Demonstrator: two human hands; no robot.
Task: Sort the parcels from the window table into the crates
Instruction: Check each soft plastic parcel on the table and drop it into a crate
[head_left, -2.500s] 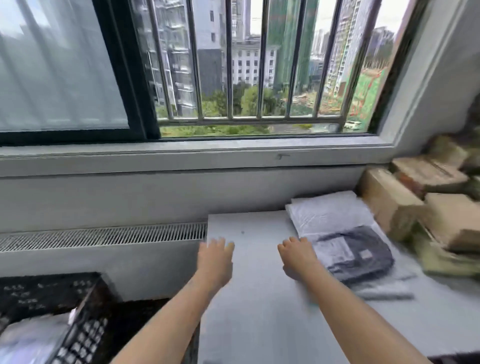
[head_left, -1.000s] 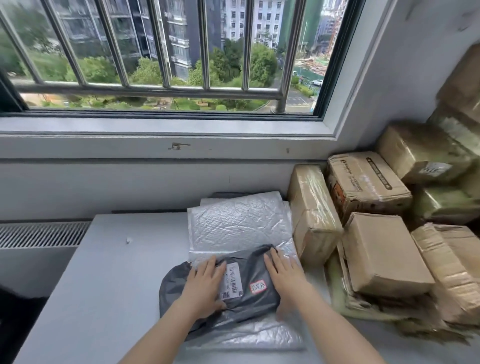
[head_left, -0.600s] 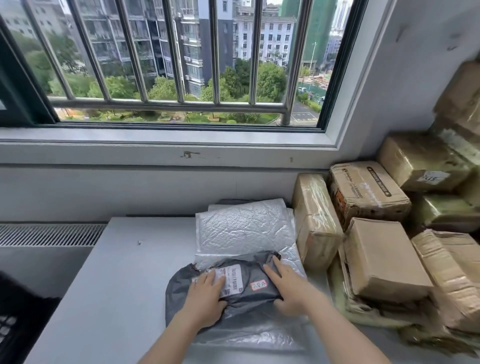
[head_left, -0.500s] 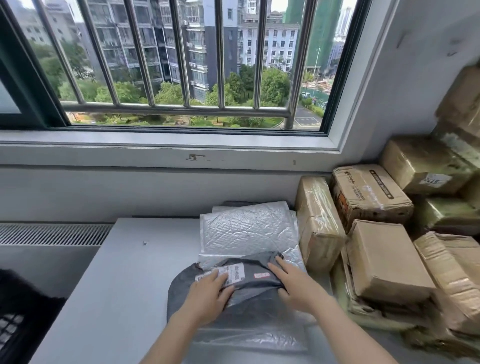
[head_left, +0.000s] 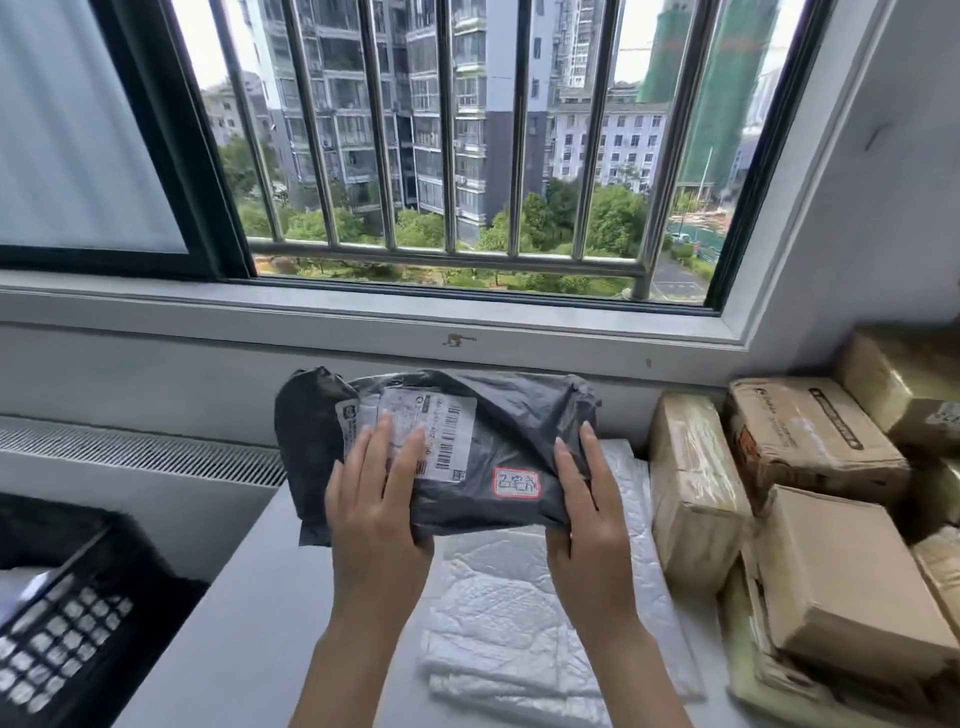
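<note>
Gripping from both ends, the left hand (head_left: 375, 512) and the right hand (head_left: 587, 512) held a dark grey plastic mailer bag (head_left: 447, 447) up between them, clear of the pale grey tabletop (head_left: 249, 623). Fingers of the left hand lay spread over the white shipping label (head_left: 415, 436), with the thumb curled under the bag's near edge. The right hand clasped the bag's right end, fingers up its face and thumb round the lower edge. A small red-bordered white sticker (head_left: 517, 482) sat on the bag between the two hands.

The bag's long axis ran left to right, from one hand to the other, with its labelled face turned toward the camera. Its crumpled left corner stuck out beyond the left hand.

Below the hands, a white crinkled plastic mailer (head_left: 535, 613) lay flat on the tabletop. To the right of the right hand stood a pile of brown cardboard boxes wrapped in tape (head_left: 810, 519), the nearest one just beside the white mailer. To the lower left of the left hand, off the table's edge, stood a black plastic lattice crate (head_left: 67, 618). Beyond the hands ran a grey window sill (head_left: 363, 312), with a barred window (head_left: 467, 156) above it looking out on apartment blocks and trees.
</note>
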